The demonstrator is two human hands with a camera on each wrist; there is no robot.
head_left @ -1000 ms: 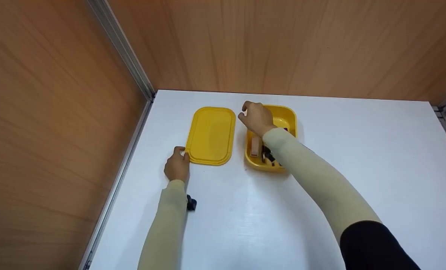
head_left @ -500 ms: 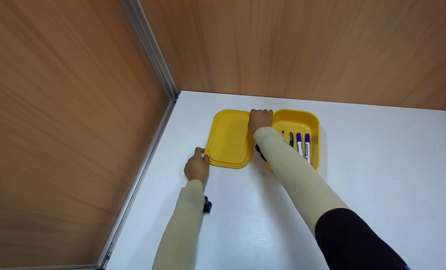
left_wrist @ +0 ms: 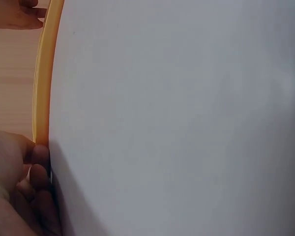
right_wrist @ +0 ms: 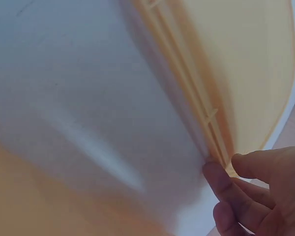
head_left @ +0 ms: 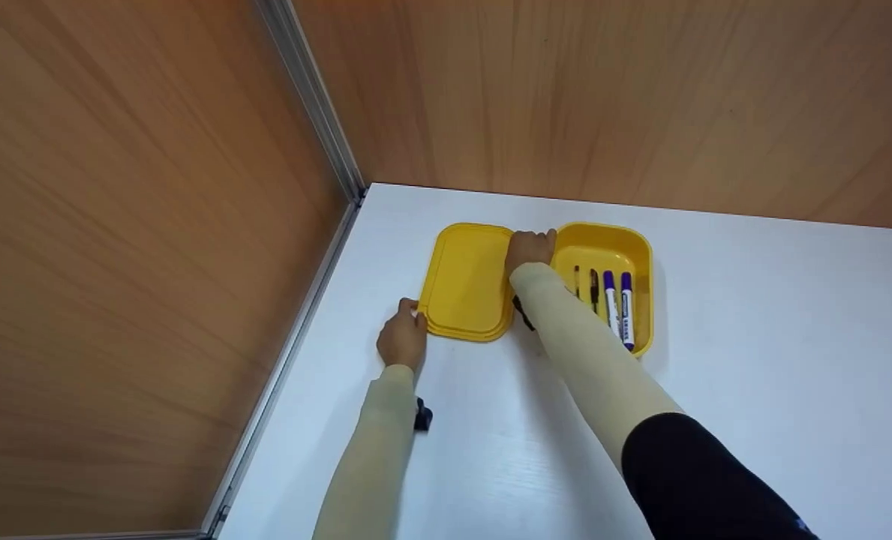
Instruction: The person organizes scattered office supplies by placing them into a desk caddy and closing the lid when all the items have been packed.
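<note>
With both hands at yellow lid, I judge step as lid pickup. My left hand pinches near-left corner; right hand curls on far-right edge. Lid flat on white table, just beside open yellow box holding markers. Next: level lift, align over box.

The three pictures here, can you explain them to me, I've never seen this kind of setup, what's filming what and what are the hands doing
No machine here: a person works with bare hands and wears three cameras. The wide picture comes from the head camera, looking down at a white table. The other two come from cameras on each wrist, very close up.

On the table lie a flat yellow lid and, beside it, an open yellow box holding markers and pens.

The left hand holds the lid's near left corner. The right hand pinches the lid's far right edge; its wrist view shows the fingers on that rim.
</note>
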